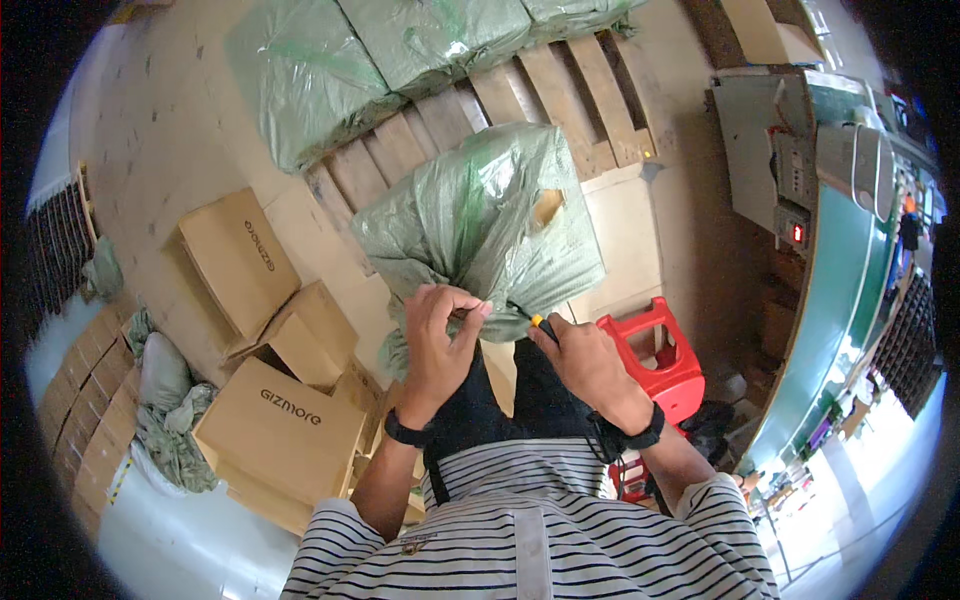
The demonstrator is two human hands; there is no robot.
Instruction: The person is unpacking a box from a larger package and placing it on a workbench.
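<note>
My left hand (440, 335) is clenched tight around the gathered neck of the green woven sack (485, 215), which stands upright in front of my knees, leaning back against the edge of the wooden pallet (560, 95). My right hand (585, 355) is closed around a small tool with a yellow and black handle (541, 324); its tip sits right at the bunched neck, just beside my left fingers (the working end is hidden by my hand and the fabric, so I cannot tell whether it is a blade or a hook). Status, as I judge it: the sack looks still closed, the neck bunched and no opening visible, and nothing of its contents showing, so the opening work appears to be at its very start. There is 1 tan patch on the sack's upper right face; I cannot tell if it is a label or a tear. On the pallet behind lie at least 2 more green sacks (400, 45), apparently untouched. To my left on the floor stand 3 or so cardboard boxes (280, 425), and a red plastic stool (655, 350) sits just to my right, near a green machine cabinet (830, 230). Left to do, by my reading: free the neck and get into the sack.
</note>
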